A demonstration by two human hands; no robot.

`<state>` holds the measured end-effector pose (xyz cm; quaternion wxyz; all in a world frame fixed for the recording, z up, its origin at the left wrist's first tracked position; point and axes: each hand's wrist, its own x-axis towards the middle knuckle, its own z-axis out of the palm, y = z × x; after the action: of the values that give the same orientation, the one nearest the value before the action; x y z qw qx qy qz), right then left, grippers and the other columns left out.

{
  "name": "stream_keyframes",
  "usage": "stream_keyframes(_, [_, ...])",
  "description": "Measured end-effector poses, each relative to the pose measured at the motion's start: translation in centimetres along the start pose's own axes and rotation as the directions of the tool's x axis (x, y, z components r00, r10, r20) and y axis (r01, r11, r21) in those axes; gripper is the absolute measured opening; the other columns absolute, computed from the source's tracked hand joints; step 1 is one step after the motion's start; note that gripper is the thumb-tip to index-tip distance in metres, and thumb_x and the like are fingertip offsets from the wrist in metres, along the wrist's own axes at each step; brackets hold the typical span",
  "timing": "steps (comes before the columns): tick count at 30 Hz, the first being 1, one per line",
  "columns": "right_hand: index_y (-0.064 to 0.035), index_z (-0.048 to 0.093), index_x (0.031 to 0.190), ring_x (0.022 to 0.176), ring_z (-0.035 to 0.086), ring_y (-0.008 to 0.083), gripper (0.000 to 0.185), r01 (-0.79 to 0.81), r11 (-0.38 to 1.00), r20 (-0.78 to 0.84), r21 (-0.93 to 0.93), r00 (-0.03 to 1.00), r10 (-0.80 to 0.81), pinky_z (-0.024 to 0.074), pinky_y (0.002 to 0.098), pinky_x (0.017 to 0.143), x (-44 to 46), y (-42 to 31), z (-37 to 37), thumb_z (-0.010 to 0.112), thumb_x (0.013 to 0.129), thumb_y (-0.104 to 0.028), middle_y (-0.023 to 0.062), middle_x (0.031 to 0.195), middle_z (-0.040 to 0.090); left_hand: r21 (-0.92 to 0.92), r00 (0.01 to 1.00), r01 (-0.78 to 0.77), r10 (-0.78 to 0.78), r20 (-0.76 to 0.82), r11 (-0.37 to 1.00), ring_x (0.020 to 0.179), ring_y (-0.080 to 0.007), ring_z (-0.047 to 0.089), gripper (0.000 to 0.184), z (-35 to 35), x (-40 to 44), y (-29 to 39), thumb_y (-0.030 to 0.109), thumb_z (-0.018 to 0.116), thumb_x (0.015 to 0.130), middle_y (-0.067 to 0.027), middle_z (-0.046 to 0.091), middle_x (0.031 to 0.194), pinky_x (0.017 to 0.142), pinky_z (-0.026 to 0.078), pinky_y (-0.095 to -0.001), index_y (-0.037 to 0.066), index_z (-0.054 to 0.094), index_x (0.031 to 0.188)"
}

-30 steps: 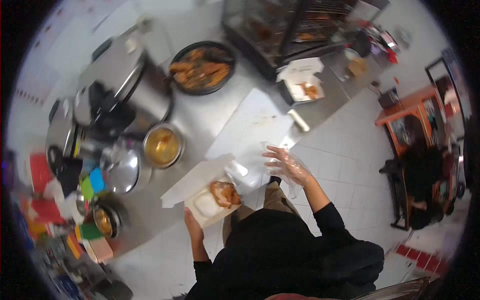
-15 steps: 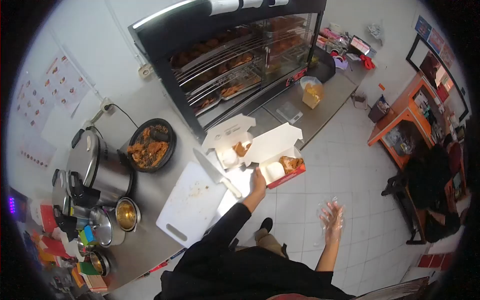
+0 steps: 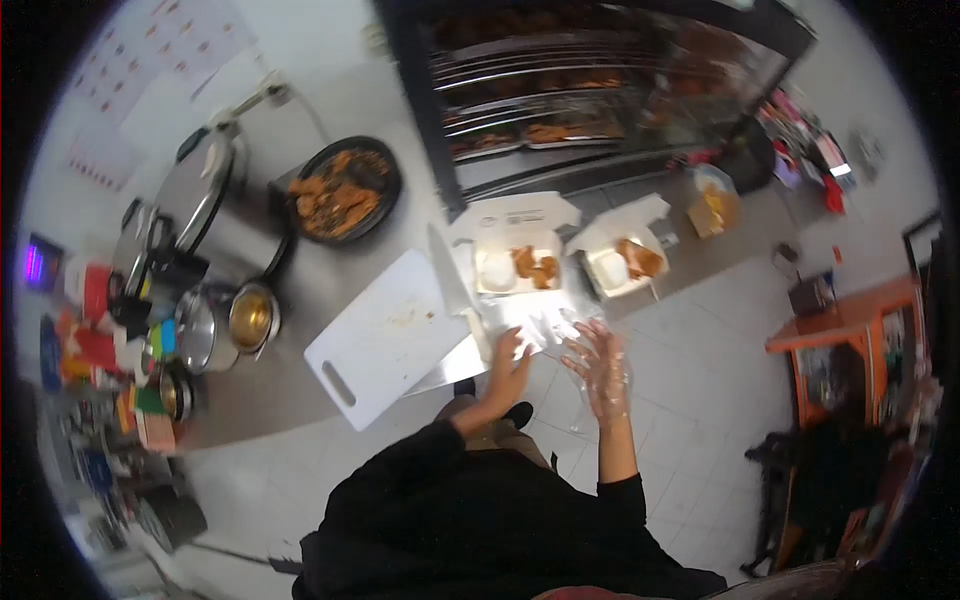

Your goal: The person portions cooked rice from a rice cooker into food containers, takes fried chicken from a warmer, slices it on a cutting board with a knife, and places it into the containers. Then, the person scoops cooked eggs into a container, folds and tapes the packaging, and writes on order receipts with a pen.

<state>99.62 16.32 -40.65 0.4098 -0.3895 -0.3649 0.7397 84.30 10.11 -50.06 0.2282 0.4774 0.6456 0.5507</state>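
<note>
My bare left hand (image 3: 508,375) is at the counter's front edge, its fingers stretched toward a crumpled clear plastic glove (image 3: 545,322). Whether the fingertips touch that plastic is hard to tell. My right hand (image 3: 603,368) wears a clear plastic glove and is open, fingers spread, beside the same plastic. Just beyond stand two open food boxes: a left box (image 3: 515,215) and a right box (image 3: 628,222), each holding rice and fried chicken. A knife (image 3: 452,275) lies along the right side of a white cutting board (image 3: 375,345), its handle near my left hand.
A black bowl of fried chicken (image 3: 345,190) sits at the back left, near a large steel pot (image 3: 235,215) and smaller metal bowls (image 3: 252,318). Behind the boxes stands a heated display cabinet (image 3: 560,165). An open container (image 3: 712,205) is farther right.
The right box has gone from my left hand onto the counter. My left hand has moved to the plastic glove, and my gloved right hand has come in toward the counter. The view has turned.
</note>
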Motion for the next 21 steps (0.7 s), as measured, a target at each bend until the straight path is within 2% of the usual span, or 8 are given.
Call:
stream_keyframes(1, [-0.0054,0.048,0.125,0.103,0.057,0.0265,0.047,0.009,0.989,0.085,-0.145,0.996,0.004,0.049,0.0426,0.082,1.6,1.2,1.3,0.051,0.092,-0.039,0.015,0.123,0.053,-0.181,0.938,0.332,-0.344,-0.041,0.926,0.107,-0.0243,0.049,0.038,-3.1,-2.5,-2.2,0.016,0.055,0.092,-0.0135,0.048,0.113,0.087,0.044,-0.0345,0.003,0.044,0.126])
stream_keyframes(2, [-0.0047,0.049,0.124,0.102,0.057,0.027,0.046,0.007,0.86,0.222,-0.51,0.967,0.124,0.0494,0.0421,0.081,3.5,3.3,2.4,0.053,0.09,-0.036,0.0153,0.122,0.053,0.36,0.985,0.098,-0.038,-0.17,0.928,0.107,-0.0303,0.049,0.038,-7.0,-5.5,-6.9,0.015,0.059,0.089,-0.0168,0.048,0.115,0.091,0.041,-0.0383,0.002,0.047,0.122])
stream_keyframes(4, [-0.0033,0.051,0.121,0.1,0.059,0.0279,0.042,0.213,0.279,0.318,-0.936,0.85,0.42,0.0504,0.0409,0.078,7.1,8.9,4.5,0.055,0.088,-0.029,0.0158,0.12,0.055,0.529,0.817,0.467,-0.116,-0.565,0.709,0.109,-0.0347,0.045,0.043,-15.3,-9.3,-11.6,0.019,0.064,0.082,-0.0195,0.047,0.12,0.095,0.034,-0.0436,-0.002,0.048,0.117])
stream_keyframes(7, [-0.0005,0.052,0.118,0.099,0.061,0.0305,0.041,0.292,-0.296,0.202,-0.909,0.933,0.298,0.0504,0.0393,0.079,8.3,15.1,9.1,0.054,0.085,-0.025,0.0169,0.116,0.057,0.397,0.444,0.896,-0.407,-0.798,0.198,0.111,-0.0399,0.04,0.054,-24.6,-10.9,-10.5,0.027,0.063,0.082,-0.0219,0.043,0.118,0.093,0.034,-0.0479,-0.001,0.04,0.122])
stream_keyframes(10, [0.002,0.051,0.119,0.101,0.06,0.0319,0.042,0.16,-0.384,0.074,-0.909,0.97,0.23,0.0499,0.0397,0.082,11.8,22.0,8.9,0.051,0.085,-0.023,0.0176,0.115,0.058,0.39,0.442,0.896,-0.492,-0.749,0.212,0.113,-0.0392,0.04,0.053,-27.8,-10.6,-12.6,0.024,0.062,0.082,-0.0247,0.042,0.117,0.091,0.038,-0.0478,-0.003,0.04,0.122])
stream_keyframes(16, [-0.0019,0.046,0.12,0.097,0.061,0.0388,0.052,0.154,-0.077,0.125,-0.985,0.946,0.3,0.0498,0.0414,0.082,10.6,13.6,12.0,0.059,0.08,-0.034,0.0207,0.104,0.063,0.46,0.544,0.838,-0.495,-0.677,0.293,0.089,-0.0424,0.057,0.041,-30.3,-11.8,-16.5,0.025,0.062,0.081,-0.0238,0.056,0.098,0.08,0.046,-0.0451,-0.006,0.05,0.106])
stream_keyframes(18, [-0.0052,0.044,0.122,0.084,0.064,0.0215,0.051,0.1,0.44,0.281,-0.893,0.886,0.37,0.0519,0.0316,0.071,10.1,11.2,12.0,0.065,0.078,-0.018,0.0112,0.094,0.065,0.359,0.564,0.826,-0.628,-0.537,0.434,0.081,-0.0417,0.059,0.038,-31.9,-11.4,-13.9,0.026,0.063,0.08,-0.0233,0.06,0.089,0.074,0.048,-0.044,-0.007,0.054,0.099])
stream_keyframes(21, [-0.0052,0.044,0.122,0.057,0.056,0.0113,0.045,-0.203,0.811,0.375,-0.549,0.807,0.456,0.0427,0.0255,0.042,10.1,11.1,10.1,0.063,0.082,-0.016,0.0055,0.085,0.062,-0.428,0.561,0.602,-0.739,-0.374,0.674,0.064,-0.0242,0.058,0.037,-32.0,-12.7,-12.4,0.034,0.055,0.091,-0.0134,0.06,0.076,0.055,0.047,-0.0336,-0.002,0.054,0.086])
